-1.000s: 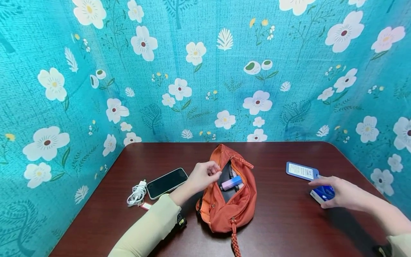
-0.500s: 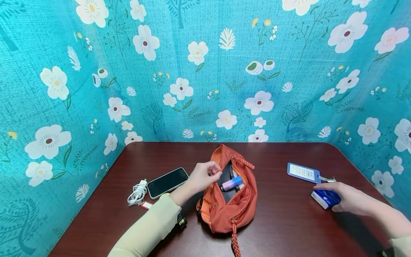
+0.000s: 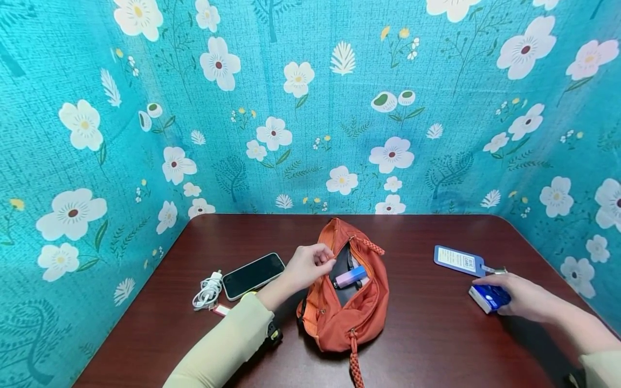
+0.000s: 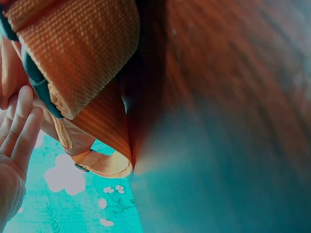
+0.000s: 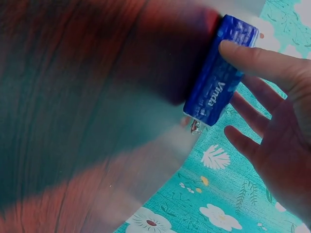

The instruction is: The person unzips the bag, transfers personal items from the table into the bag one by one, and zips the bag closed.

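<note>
An orange fabric bag (image 3: 335, 328) stands unzipped mid-table, its grey lining showing. Inside lies a small pink-to-blue tube (image 3: 350, 277) on top of other items, mostly hidden. My left hand (image 3: 306, 265) pinches the left edge of the bag's opening with thumb and fingertips. In the left wrist view its fingers (image 4: 22, 128) reach behind the orange strap (image 4: 77, 53). On the right side, my right hand (image 3: 526, 299) grips a blue Vinda tissue pack (image 3: 491, 297). The right wrist view shows the thumb on the pack's face (image 5: 221, 80), the other fingers behind it.
Left of the bag lie a phone (image 3: 254, 276), a white charger with coiled cable (image 3: 208, 291) and a small red-and-white item (image 3: 221, 310) partly behind the sleeve. A blue card holder (image 3: 456, 259) with a metal clip lies just beyond the tissue pack. Floral cloth (image 3: 310, 134) surrounds the table.
My right hand and the tissue pack shift only slightly, and the card holder's clip now shows past the fingers. My left hand stays at the bag's edge.
</note>
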Available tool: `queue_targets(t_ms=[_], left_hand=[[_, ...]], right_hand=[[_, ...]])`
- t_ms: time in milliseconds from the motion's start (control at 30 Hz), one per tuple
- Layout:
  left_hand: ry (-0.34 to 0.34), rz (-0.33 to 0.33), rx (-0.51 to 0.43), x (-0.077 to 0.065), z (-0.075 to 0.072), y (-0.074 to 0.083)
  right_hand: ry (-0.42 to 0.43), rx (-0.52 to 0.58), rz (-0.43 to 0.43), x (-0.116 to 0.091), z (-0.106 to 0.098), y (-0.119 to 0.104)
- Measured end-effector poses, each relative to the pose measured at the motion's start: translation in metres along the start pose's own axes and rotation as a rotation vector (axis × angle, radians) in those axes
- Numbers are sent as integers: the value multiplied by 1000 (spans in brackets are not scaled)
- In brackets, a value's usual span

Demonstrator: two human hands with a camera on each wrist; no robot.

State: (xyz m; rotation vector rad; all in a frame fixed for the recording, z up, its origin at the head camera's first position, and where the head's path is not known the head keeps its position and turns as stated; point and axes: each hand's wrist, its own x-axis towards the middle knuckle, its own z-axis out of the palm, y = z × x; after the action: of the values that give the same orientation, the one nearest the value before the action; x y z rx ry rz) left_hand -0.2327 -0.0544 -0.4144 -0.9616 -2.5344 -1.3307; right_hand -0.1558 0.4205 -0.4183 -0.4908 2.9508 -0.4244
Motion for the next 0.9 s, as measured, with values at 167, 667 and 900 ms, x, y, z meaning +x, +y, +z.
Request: queue_targets(t_ms=[167,667,900], left_hand=[[5,4,5,0,1,1],[-16,-35,-1,0,0,2],[-14,-24,13,1,0,3]], right_hand=[[-2,15,19,0,0,0],[140,65,16,2,-17,-28],[221,56,-65,11,-28,-55]])
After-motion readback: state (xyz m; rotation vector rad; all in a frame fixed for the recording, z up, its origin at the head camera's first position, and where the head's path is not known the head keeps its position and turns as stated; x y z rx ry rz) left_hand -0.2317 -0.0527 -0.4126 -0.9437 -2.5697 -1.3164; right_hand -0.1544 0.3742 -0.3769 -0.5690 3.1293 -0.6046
